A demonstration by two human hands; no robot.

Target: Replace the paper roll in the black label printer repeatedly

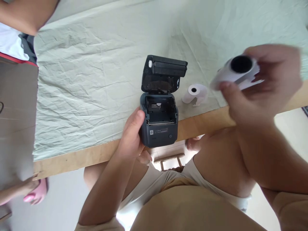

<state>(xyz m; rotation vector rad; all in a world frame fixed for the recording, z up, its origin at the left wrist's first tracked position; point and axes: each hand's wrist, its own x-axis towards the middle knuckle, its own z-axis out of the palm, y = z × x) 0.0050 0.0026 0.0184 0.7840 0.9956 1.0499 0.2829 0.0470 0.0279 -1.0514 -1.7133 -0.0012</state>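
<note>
One printer (160,134), dark, lid raised at its far side, compartment bared; held in the left hand (133,133), thumb along its left side, at the table's (84,159) near edge. Whether that edge bears it, I cannot tell.

One held paper roll (225,75), white, dark core, ragged loose end; gripped in the right hand (269,83), well to the right of the printer. Hands: two, both occupied.

One second paper roll (188,97), white, smaller dark hole; just right of the printer, apart from both hands. Rolls: two in all.

One pale green cloth (84,80), creased, spread beyond and to either side of the printer.

One arm of another person (31,14), far left beyond the printer.

One pink slipper (39,192), worn, on the floor, nearer and left of the printer.
</note>
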